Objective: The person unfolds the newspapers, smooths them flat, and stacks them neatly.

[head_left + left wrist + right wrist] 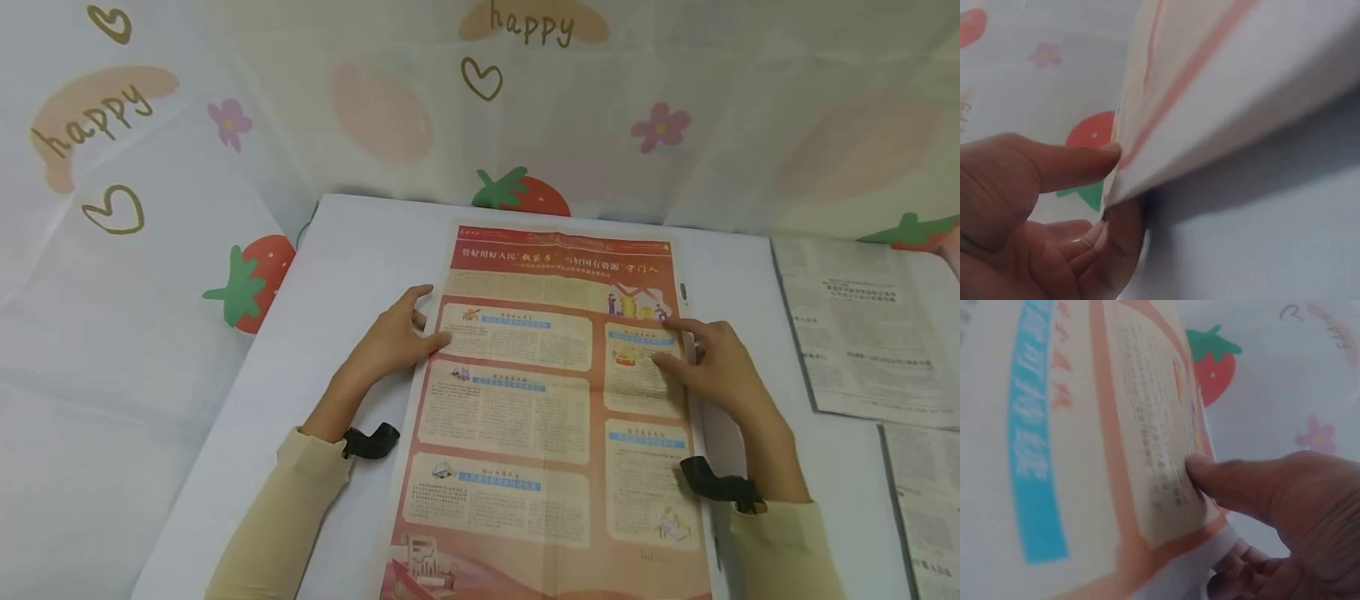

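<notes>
A red-and-cream printed newspaper (517, 400) stands lengthwise before me over the white table, a red headline band at its far end. My left hand (382, 342) pinches its left edge; in the left wrist view the thumb of that hand (1041, 200) lies on the printed face while fingers go behind the newspaper (1197, 94). At the right edge my right hand (723, 371) grips the sheets. Seen from the right wrist, the thumb of this hand (1285, 506) presses the front of the bowed newspaper (1079, 456), other fingers curling underneath, partly hidden.
Two grey printed newspapers lie at the table's right side, one farther back (862, 342) and one nearer (930, 500). Behind the white table (360, 242) hangs a backdrop (262, 50) with strawberries, flowers and hearts. Black cameras sit on the left wrist (371, 442) and right wrist (712, 481).
</notes>
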`<state>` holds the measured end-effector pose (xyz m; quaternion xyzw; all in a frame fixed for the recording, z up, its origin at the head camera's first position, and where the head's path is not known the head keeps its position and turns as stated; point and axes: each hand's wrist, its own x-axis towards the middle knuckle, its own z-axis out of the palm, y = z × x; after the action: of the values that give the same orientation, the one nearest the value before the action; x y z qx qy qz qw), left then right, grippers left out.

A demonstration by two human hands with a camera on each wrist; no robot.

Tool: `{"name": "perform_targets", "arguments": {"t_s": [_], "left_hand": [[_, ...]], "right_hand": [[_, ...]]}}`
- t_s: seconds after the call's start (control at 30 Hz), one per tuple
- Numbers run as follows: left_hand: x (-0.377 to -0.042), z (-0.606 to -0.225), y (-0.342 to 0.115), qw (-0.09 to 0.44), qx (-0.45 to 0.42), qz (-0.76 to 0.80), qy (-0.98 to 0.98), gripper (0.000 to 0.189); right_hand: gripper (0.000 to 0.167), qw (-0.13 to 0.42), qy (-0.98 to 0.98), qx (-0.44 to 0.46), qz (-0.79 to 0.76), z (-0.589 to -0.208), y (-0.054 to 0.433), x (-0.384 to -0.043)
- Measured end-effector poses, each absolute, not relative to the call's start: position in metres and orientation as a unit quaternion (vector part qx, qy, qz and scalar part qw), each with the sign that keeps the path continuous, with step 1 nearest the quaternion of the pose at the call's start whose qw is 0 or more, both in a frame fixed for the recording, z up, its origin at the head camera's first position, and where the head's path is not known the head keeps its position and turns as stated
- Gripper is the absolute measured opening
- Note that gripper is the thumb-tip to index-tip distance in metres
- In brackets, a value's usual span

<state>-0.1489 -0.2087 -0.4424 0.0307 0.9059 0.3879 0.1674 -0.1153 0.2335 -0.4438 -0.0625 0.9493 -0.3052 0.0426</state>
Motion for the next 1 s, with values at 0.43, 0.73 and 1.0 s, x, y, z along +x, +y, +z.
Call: {"name": "perform_targets", "arguments": {"t_s": [0.43,0.73,1.0], "left_hand": [[-0.145,-0.432,-0.216,0.253,0.068,0.473,0.841,0.110],[-0.149,-0.437,-0.213,0.197,0.054,0.467,0.860,0.099],[-0.149,-0.440,-0.208,0.156,0.036,0.451,0.878,0.080]], "right_hand": [[0.039,-0.048,0.950,0.003,-0.310,-0.448,0.227,-0.113],[0.036,-0.062,0.943,0.033,-0.324,-0.449,0.228,-0.115],[0.043,-0.038,0.935,0.047,-0.349,-0.448,0.230,-0.116]]}}
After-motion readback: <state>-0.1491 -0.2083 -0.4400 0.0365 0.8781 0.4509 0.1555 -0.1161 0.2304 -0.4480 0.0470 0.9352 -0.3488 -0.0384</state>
